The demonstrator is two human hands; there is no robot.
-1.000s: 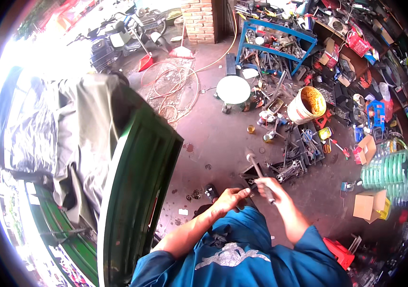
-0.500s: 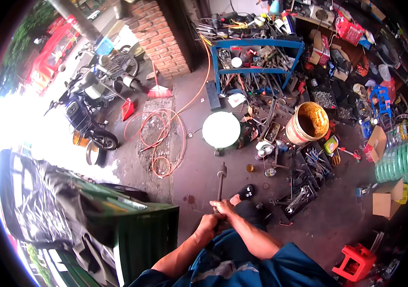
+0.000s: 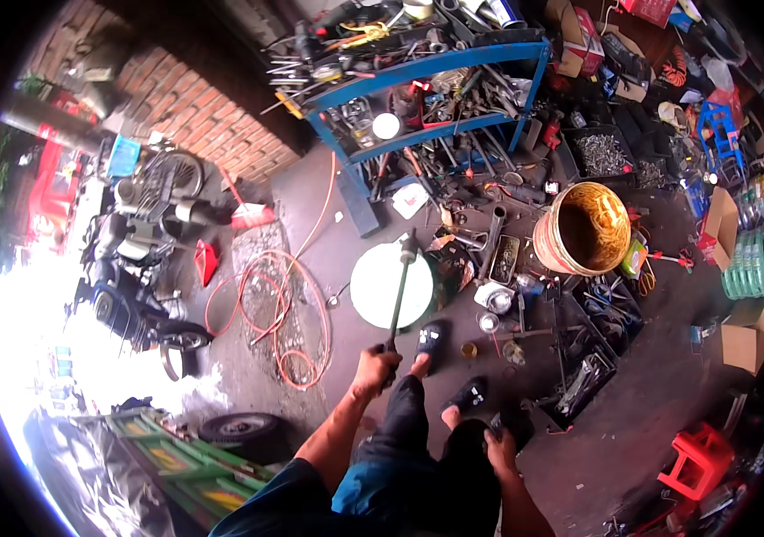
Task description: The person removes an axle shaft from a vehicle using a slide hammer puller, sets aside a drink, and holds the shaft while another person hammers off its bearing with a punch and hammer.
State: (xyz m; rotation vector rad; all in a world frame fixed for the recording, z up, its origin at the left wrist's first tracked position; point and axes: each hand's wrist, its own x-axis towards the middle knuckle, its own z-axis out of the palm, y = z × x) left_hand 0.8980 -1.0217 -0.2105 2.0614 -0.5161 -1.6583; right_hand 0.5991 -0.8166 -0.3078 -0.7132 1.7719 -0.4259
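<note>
Steel of the long-handled tool (image 3: 398, 291) is gripped in the closed left hand (image 3: 375, 370) above the white round lid (image 3: 380, 288) — it should be carried low, while the right hand (image 3: 500, 440) is curled on a dark object.

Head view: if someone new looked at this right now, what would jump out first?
Probably the left hand gripping a long dark metal rod that points out over a round white disc on the floor. To the right stands a big rusty yellow bucket, ringed by scattered tools. Behind it, a blue metal shelf is crammed with parts, and an orange hose coils at left.
</note>
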